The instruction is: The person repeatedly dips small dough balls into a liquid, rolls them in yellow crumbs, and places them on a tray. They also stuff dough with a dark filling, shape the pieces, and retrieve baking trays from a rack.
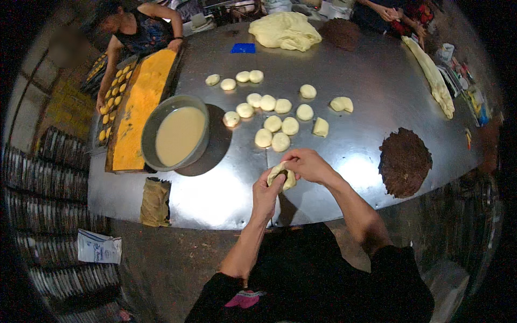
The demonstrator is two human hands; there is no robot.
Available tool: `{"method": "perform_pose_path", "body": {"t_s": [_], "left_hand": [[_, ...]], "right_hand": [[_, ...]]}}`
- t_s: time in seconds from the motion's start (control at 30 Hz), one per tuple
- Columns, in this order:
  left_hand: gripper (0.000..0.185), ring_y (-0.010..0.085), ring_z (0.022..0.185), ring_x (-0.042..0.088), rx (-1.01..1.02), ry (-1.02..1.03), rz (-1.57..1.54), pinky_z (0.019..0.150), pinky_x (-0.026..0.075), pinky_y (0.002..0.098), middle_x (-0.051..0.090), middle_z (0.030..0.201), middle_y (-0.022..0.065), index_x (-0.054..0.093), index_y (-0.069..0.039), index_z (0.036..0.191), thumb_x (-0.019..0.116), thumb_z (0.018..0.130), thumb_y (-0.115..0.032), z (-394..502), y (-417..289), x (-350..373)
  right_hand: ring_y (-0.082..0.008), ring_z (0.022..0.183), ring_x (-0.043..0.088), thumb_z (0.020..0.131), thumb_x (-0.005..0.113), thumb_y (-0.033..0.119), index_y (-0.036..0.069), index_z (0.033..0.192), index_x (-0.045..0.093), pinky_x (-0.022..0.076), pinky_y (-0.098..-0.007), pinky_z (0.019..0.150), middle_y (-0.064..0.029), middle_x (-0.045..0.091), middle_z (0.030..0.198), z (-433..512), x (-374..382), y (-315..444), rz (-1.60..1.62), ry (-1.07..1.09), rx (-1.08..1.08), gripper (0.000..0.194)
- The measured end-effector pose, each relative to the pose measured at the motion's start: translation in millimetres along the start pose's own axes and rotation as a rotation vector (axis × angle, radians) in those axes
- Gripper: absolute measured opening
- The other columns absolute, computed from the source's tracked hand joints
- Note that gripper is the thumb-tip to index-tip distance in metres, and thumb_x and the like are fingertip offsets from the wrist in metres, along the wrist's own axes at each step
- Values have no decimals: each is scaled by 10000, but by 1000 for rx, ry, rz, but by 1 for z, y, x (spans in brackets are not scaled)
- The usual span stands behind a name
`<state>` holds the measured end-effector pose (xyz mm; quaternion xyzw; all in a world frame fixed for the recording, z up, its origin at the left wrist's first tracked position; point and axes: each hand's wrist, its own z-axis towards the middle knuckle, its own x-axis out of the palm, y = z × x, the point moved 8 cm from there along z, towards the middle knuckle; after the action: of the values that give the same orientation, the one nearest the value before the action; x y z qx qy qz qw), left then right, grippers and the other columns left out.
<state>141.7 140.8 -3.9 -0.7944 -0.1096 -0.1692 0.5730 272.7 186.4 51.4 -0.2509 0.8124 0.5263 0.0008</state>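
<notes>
Just above the front of the metal table (323,206), my left hand (266,194) cups a piece of pale dough (289,184) with dark filling in its middle. The left thumb lies over the filling. My right hand (309,163) pinches the dough's rim from the far side. Beyond my hands lie several round dough balls (281,142) in loose clusters. A cut dough piece (321,127) and a folded dough piece (341,104) sit to their right. At the right front is a flattened mound of dark brown filling (405,163).
On the left, a bowl of beige liquid (179,137) stands beside a tray of orange crumbs (139,105), where another person (141,32) handles small pieces. A large dough mass (284,31), a blue scraper (243,48) and a long dough strip (430,78) lie farther off.
</notes>
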Motion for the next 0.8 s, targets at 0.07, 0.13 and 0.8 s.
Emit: {"method": "perform_pose_path", "body": {"t_s": [0.07,0.13,0.8], "left_hand": [[415,121,931,594,13,-50,-6,851,482,253,627,1074,56,498,36,1336,562,933,-37,0,-8,-9],[446,133,925,594,-67,-146,-27,856,481,253,622,1073,58,462,31,1377,528,938,-16,-8,-13,-15],[540,126,690,529,171,-490,6,632,441,280,590,768,60,596,-17,875,278,1053,-416,-2,-87,6]], "right_hand": [[-281,805,624,843,599,37,14,1022,661,519,-357,690,-140,623,898,-17,15,35,-283,-265,-342,191],[-281,773,618,815,608,-3,6,1017,654,524,-351,688,-139,609,868,-52,42,58,-497,-462,-629,207],[-256,847,617,733,670,-54,-31,979,629,550,-361,694,-119,570,973,-75,29,106,-481,-453,-1062,250]]}}
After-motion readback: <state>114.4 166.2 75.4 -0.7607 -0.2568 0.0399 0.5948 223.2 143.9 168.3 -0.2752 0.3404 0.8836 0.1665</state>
